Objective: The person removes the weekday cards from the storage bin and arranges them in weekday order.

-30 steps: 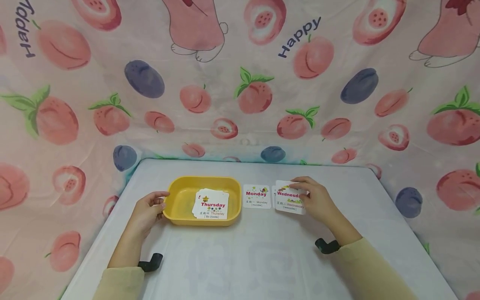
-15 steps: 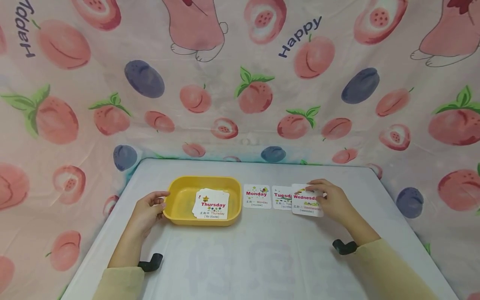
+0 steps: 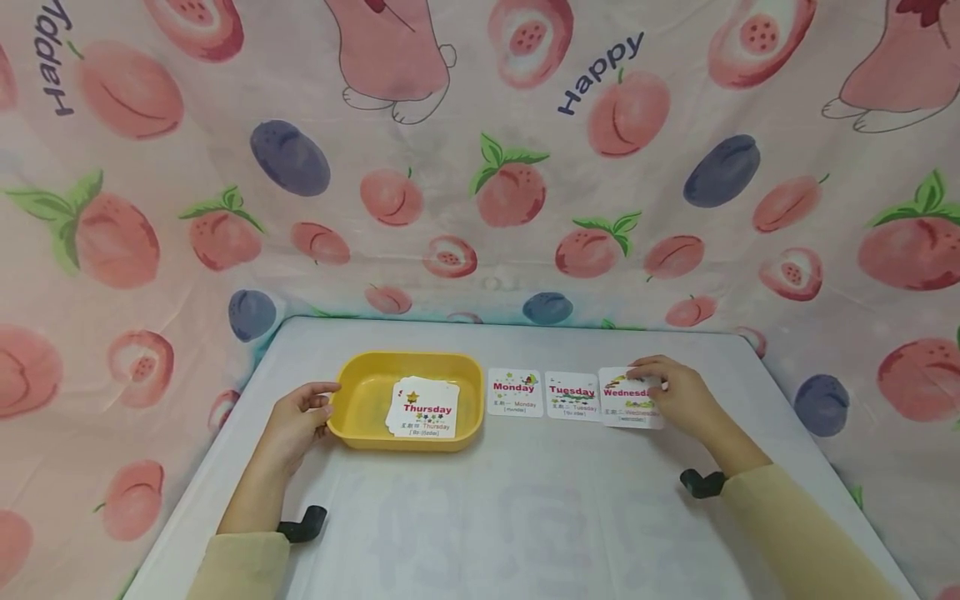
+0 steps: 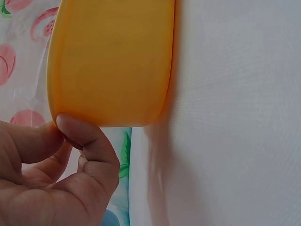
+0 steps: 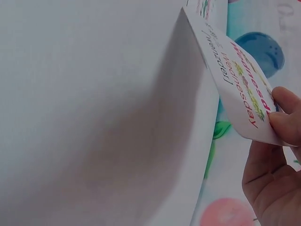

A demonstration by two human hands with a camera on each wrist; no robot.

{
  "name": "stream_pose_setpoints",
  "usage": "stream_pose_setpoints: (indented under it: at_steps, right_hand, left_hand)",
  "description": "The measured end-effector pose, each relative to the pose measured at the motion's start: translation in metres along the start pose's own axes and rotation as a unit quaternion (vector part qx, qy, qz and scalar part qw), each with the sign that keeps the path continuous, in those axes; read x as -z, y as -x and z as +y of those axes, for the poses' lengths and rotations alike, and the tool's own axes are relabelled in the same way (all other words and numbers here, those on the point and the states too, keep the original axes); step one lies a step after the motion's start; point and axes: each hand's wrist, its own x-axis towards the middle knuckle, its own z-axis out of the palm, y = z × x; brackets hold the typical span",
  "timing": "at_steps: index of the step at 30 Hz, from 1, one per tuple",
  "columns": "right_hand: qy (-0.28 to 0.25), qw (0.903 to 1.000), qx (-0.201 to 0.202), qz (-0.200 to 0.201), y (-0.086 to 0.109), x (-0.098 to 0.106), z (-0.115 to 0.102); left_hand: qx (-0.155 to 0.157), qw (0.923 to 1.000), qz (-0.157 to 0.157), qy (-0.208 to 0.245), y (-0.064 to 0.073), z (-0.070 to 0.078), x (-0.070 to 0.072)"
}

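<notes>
My left hand pinches the left end of a yellow tray between thumb and fingers, seen close up in the left wrist view. In the tray lies a small stack of white cards with the Thursday card on top. My right hand pinches the Wednesday card by its right side. In the right wrist view this card is tilted, its held side raised off the white table and a shadow beneath it. Its left edge stands right at the Tuesday card. The Monday card lies between that one and the tray.
A white-covered table carries everything. Behind it and at both sides hangs a pink cloth printed with fruit. Each wrist wears a black bracket below the sleeve.
My right hand has carried the Wednesday card to the right, from over the Tuesday card to beside it, uncovering Tuesday. My left hand has stayed at the tray.
</notes>
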Motion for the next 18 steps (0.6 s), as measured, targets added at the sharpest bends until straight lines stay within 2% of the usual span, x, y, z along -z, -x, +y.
stream_pose_setpoints:
  at_steps: [8,14,18]
  right_hand:
    - [-0.003,0.9992,-0.034,-0.019,-0.009,-0.002,0.011]
    - [-0.012,0.9974,-0.063,-0.034,-0.017,-0.012,0.022]
    - [0.0,0.9971,-0.066,-0.038,-0.023,-0.017,0.026]
  left_hand:
    - [-0.002,1.0,0.002,-0.002,-0.001,0.0,0.0]
    - [-0.017,0.9998,0.003,-0.005,0.002,0.0,0.0]
    - [-0.016,0.9998,0.008,-0.007,0.002,0.0,0.0]
